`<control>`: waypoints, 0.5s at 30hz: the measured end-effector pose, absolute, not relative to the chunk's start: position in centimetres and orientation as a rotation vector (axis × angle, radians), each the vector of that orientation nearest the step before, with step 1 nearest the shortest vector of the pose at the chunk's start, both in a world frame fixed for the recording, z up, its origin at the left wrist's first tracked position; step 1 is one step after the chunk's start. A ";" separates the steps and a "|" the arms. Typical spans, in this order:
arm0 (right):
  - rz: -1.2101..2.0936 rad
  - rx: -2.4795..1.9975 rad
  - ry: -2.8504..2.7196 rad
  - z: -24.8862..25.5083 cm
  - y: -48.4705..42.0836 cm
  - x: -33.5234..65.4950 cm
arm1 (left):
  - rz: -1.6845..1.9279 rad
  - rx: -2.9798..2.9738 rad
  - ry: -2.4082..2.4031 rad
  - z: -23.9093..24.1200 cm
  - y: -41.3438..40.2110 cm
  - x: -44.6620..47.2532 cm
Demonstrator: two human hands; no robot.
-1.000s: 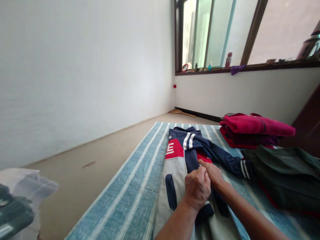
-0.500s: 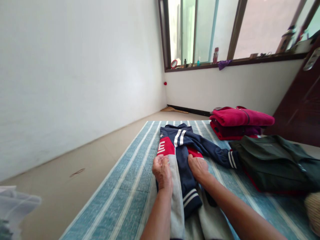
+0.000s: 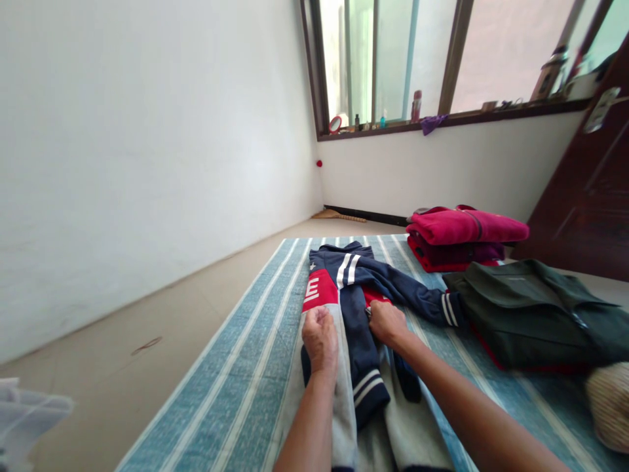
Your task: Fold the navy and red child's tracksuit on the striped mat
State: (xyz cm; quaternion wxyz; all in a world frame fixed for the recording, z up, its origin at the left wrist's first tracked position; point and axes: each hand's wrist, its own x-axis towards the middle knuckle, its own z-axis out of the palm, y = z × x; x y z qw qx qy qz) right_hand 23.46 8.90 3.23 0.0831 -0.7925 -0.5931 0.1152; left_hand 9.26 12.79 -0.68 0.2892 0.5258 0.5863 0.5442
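A navy, red and grey jacket (image 3: pixel 351 308) with white stripes lies on the striped blue sheet (image 3: pixel 236 367). One navy sleeve runs down its middle and another stretches right toward a folded dark green garment (image 3: pixel 531 314). My left hand (image 3: pixel 320 334) is closed on the jacket's left side, just below the red panel with white letters. My right hand (image 3: pixel 386 321) pinches the jacket's right side near its red patch. Grey cloth (image 3: pixel 417 429), perhaps trousers or the jacket's lower part, extends toward me under the sleeve cuff. Both sets of fingertips are partly hidden.
Folded pink and purple clothes (image 3: pixel 466 226) are stacked at the far right of the sheet. A beige knitted thing (image 3: pixel 609 406) sits at the right edge. White wall stands left, a dark red door (image 3: pixel 584 196) right. Small items line the window sill (image 3: pixel 393 128).
The whole view has shifted slightly, so things appear a little further left. Both hands remain closed on the jacket, and the cloth between them looks slightly rearranged near my right hand.
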 end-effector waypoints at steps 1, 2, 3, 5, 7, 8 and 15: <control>0.349 -2.360 -1.770 3.2 8.9 23.6 | 1.427 1.427 1.558 -0.8 12.8 9.3; 0.352 -2.353 -1.769 3.2 8.8 23.6 | 1.404 1.446 1.552 -0.9 12.8 9.3; 0.355 -2.348 -1.768 3.1 8.8 23.7 | 1.382 1.462 1.549 -0.9 12.8 9.3; 0.359 -2.336 -1.768 3.0 8.8 23.7 | 1.345 1.487 1.560 -1.1 12.8 9.3; 0.360 -2.324 -1.766 2.9 8.8 23.8 | 1.310 1.507 1.578 -1.1 12.8 9.3; 0.360 -2.317 -1.764 2.8 8.8 23.8 | 1.291 1.517 1.588 -1.2 12.8 9.3; 0.371 -2.292 -1.716 2.1 8.8 24.2 | 1.143 1.612 1.675 -1.0 12.6 9.5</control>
